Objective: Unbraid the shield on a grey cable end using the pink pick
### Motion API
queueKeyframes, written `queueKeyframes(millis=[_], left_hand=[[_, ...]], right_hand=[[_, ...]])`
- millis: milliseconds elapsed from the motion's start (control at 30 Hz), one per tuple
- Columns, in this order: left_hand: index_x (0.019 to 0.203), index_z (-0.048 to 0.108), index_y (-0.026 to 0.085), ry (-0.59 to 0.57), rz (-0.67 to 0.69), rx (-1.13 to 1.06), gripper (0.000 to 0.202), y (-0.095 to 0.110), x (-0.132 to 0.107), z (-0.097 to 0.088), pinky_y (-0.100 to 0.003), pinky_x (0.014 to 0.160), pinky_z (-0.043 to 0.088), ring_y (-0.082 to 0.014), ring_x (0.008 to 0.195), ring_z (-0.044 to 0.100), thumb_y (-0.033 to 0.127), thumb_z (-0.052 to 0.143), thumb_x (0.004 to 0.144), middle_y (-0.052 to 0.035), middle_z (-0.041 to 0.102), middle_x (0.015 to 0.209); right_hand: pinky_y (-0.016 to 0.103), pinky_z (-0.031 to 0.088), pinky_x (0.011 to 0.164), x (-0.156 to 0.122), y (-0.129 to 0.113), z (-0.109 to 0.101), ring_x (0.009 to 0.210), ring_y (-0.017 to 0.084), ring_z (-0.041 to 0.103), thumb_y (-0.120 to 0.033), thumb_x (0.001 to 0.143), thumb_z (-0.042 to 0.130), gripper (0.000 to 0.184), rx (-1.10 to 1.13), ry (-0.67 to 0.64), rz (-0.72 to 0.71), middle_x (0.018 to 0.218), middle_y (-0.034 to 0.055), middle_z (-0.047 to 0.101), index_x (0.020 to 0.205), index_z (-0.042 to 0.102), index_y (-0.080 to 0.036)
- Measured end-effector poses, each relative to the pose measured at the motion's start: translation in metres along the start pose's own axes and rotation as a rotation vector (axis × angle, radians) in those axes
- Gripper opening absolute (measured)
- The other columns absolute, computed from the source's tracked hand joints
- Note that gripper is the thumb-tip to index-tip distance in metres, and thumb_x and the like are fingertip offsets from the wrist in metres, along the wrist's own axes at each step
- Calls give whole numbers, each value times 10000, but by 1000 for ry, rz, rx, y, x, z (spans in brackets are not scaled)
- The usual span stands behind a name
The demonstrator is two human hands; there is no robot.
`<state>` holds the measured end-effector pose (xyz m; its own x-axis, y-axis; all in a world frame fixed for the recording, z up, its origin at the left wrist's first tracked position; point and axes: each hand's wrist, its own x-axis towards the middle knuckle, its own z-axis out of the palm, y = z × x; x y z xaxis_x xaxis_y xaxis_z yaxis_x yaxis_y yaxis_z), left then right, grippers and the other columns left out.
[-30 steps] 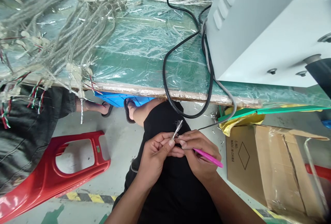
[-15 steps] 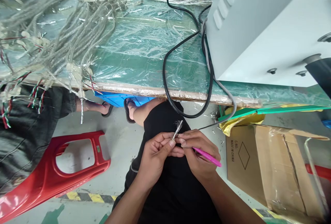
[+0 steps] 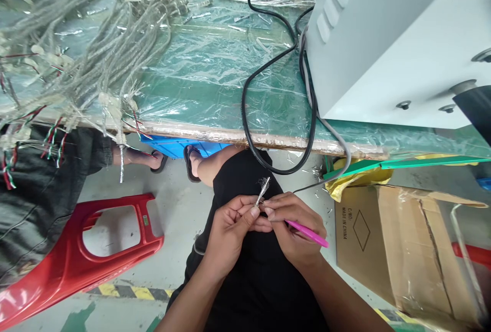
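Observation:
Over my lap in black trousers, my left hand (image 3: 230, 227) pinches the end of a thin cable whose frayed silver braid (image 3: 263, 189) fans out above my thumb. My right hand (image 3: 295, 224) is closed round a pink tool (image 3: 309, 234) and presses its thumb and forefinger against the same cable end. The two hands touch at the fingertips. A thin grey cable (image 3: 310, 184) runs off to the right from them.
A green table (image 3: 199, 76) under clear plastic film carries a heap of braided cables (image 3: 88, 50) on the left and a white machine housing (image 3: 395, 35) on the right. Black power cords (image 3: 268, 117) loop over its edge. A red plastic stool (image 3: 76, 250), a cardboard box (image 3: 402, 250) and another person's sandalled feet (image 3: 172, 160) are on the floor.

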<state>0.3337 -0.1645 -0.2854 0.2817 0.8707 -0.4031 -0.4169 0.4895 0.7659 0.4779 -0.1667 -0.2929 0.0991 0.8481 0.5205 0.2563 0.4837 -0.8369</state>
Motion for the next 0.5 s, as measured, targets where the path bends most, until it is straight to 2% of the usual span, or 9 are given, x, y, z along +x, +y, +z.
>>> queueKeyframes(millis=[500], left_hand=[[1044, 712, 141, -16, -5, 15, 156, 0, 1, -1, -334, 709, 635, -226, 773, 774, 224, 653, 926, -94, 810, 1007]], right_hand=[[354, 625, 737, -1, 1, 2, 817, 180, 728, 68, 761, 644, 329, -59, 57, 41, 874, 20, 746, 833, 708, -247]])
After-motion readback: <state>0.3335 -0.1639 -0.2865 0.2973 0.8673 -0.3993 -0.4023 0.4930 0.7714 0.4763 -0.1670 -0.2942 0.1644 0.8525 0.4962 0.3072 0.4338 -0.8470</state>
